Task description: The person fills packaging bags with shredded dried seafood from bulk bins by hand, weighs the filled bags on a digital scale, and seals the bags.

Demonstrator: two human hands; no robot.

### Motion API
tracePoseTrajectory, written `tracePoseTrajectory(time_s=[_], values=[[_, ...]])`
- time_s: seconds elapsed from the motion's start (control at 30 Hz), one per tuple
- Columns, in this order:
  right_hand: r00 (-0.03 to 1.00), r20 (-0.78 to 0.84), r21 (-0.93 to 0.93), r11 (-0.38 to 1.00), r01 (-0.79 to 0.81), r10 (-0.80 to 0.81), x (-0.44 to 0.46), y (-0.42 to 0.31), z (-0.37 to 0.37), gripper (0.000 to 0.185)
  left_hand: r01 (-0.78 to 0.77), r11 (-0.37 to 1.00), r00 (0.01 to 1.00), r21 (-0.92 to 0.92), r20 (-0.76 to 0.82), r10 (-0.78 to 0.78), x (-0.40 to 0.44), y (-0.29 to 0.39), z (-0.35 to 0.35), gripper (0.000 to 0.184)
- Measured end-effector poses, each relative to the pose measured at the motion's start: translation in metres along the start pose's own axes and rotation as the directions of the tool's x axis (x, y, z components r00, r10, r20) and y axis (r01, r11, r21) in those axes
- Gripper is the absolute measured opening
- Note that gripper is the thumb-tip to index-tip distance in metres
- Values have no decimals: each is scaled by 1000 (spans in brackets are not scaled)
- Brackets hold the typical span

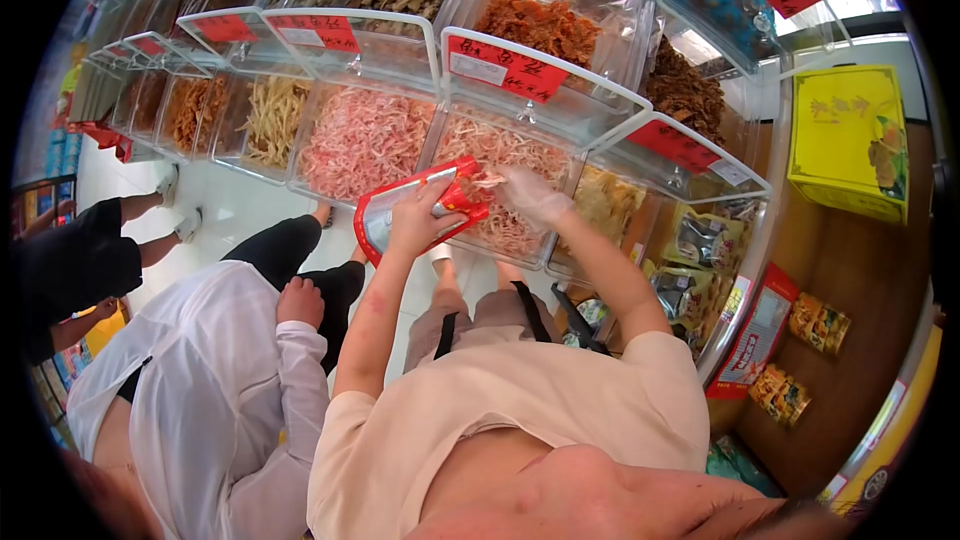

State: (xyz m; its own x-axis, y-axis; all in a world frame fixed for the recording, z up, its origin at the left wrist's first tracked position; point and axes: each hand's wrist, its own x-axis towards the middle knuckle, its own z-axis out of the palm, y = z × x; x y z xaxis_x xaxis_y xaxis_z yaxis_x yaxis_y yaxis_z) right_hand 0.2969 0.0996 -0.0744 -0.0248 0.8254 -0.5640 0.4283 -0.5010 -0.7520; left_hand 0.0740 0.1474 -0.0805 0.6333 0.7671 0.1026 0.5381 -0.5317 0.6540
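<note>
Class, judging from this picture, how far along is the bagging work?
Done: the red bag is open, held by the left hand. In hand: the right hand has pink shreds at its mouth. Left, probably: adding any more wanted, since plenty lie below, then closing the bag. How full it is can't be seen.

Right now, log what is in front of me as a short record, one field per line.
left hand: left hand grips red-and-silver bag
right hand: gloved right hand pinches pink shreds at the bag's mouth
bag: tilted, open end toward the right hand
below: clear bin of similar shreds
bin fronts: red price labels
far right: yellow box on brown shelf
left side: person in white top
</note>
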Motion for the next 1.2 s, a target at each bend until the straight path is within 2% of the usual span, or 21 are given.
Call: tracePoseTrajectory(time_s=[0.07, 0.2, 0.27, 0.37, 0.4, 0.43, 0.5, 0.53, 0.6, 0.67, 0.7, 0.77, 0.8, 0.87, 0.93, 0.97, 1.03, 1.07, 1.1, 1.13, 1.2], values=[[955, 121, -119, 951, 286, -272, 2, -20, -4, 21, -1, 1000, 1000, -22, 22, 2, 2, 10, -1, 61], [881, 392, -415, 804, 426, -265, 19, -44, 10, 25, 71, 987, 997, -145, -12, -74, -2, 21, -3, 66], [844, 500, -726, 627, 284, 196, -20, -125, -9, 31, -36, 978, 998, -205, -64, 23, -1, 32, -19, 67], [758, 617, -643, 690, 332, 211, -39, -178, -7, 36, -211, 944, 969, -254, -179, 169, -6, 35, -33, 68], [810, 586, -505, 785, 357, 9, -34, -162, 5, 32, -58, 823, 989, -565, -145, -30, -16, 26, -30, 67], [810, 586, -511, 778, 367, 3, -29, -150, 7, 32, 82, 587, 978, -806, -48, -202, -25, 18, -29, 66], [717, 683, -639, 361, 679, -139, -46, -178, -5, 28, 72, 606, 978, -792, -64, -201, -34, 16, -40, 60], [716, 694, -651, 362, 667, -73, -60, -196, -15, 27, 62, 580, 966, -812, -98, -241, -38, 23, -45, 56], [701, 663, -627, 317, 712, -263, -86, -211, -29, 25, -14, 540, 923, -841, -219, -316, -37, 52, -67, 45], [618, 649, -375, 519, 768, -444, -126, -229, -54, 20, -66, 592, 923, -803, -274, -270, -31, 64, -92, 44], [602, 658, -371, 501, 782, -452, -130, -238, -53, 20, -101, 613, 930, -784, -293, -222, -29, 65, -100, 43], [715, 611, -646, 307, 699, -340, -141, -243, -52, 20, -88, 580, 931, -810, -274, -242, -24, 52, -100, 42], [685, 578, -706, 148, 692, -444, -133, -238, -42, 19, -39, 722, 955, -691, -238, -177, -20, 50, -105, 55], [684, 531, -738, 125, 664, -499, -127, -239, -44, 17, 5, 827, 981, -562, -157, -113, -11, 51, -107, 69], [677, 484, -772, 94, 629, -555, -122, -239, -50, 14, -290, 394, 912, -872, -377, -163, 1, 56, -107, 103], [657, 389, -793, 128, 595, -646, -120, -240, -55, 13, -291, 384, 916, -876, -371, -151, -1, 54, -105, 103], [626, 275, -817, 165, 552, -729, -118, -241, -56, 12, -149, 665, 989, -732, -110, 100, -13, 45, -96, 123], [544, 307, -746, 158, 647, -781, -115, -238, -49, 9, 35, 661, 999, -750, 21, -29, -21, 49, -81, 108], [456, 329, -663, 142, 735, -827, -113, -238, -42, 8, 37, 659, 999, -752, 28, -24, -18, 39, -62, 108], [600, 375, -717, 189, 671, -706, -122, -250, -38, 9, 59, 653, 997, -755, 7, -82, -14, 26, -40, 100], [560, 350, -719, 169, 675, -751, -107, -241, -28, 9, 12, 636, 977, -771, -127, -172, -6, 42, -30, 74]])
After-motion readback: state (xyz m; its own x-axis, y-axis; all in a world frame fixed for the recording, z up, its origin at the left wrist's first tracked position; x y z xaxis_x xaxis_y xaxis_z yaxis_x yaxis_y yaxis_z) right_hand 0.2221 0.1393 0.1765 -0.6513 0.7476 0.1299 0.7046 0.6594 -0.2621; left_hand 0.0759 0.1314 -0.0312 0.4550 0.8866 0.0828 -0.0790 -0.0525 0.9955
